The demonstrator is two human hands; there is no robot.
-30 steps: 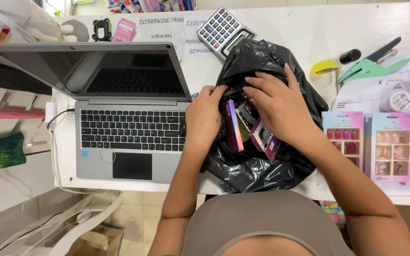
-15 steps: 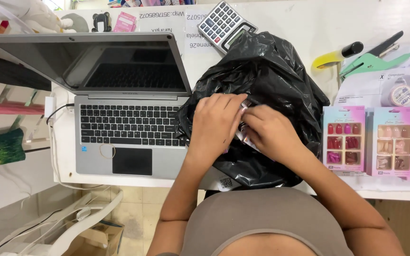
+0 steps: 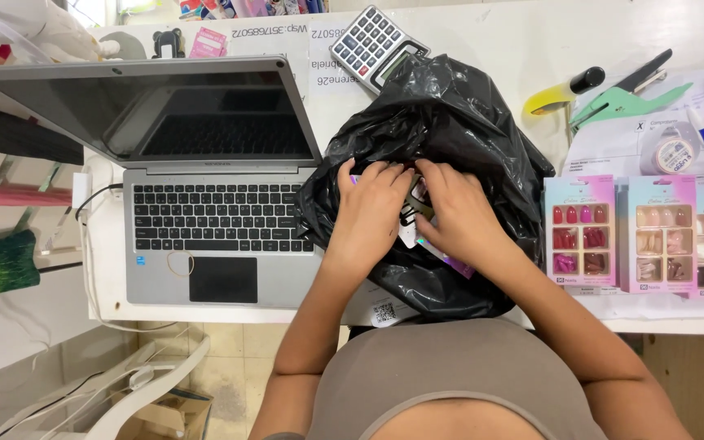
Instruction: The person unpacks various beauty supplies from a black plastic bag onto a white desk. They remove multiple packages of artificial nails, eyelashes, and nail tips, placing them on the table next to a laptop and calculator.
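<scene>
Left fingers: curled over the top fold of the black bag; tips pressed into the plastic at its mouth; pinching the film, so far as the view shows
Right fingers: bent likewise, tips meeting the left ones at the bag's opening; whether they grip plastic or a packet beneath, cannot tell
Left hand: palm down on the bag, wrist coming from the table edge
Right hand: palm down just beside the left, touching it at the fingertips
Packets: thin purple and shiny edges show under the right hand, inside the bag; mostly hidden
Bag: crumpled, lying on the white table between the laptop and the nail boxes; its left side touches the laptop's edge
Step (judged): contents look gathered in; both hands seem to be drawing the mouth shut over them
Next move (judged): calls for a firm hold on both lips of the plastic, folded over without letting the packets slide out
Laptop: open, screen dark; a rubber band lies on its palm rest
Behind bag: calculator, partly tucked under the plastic
Right side: green punch, tape roll; well apart from the hands
</scene>
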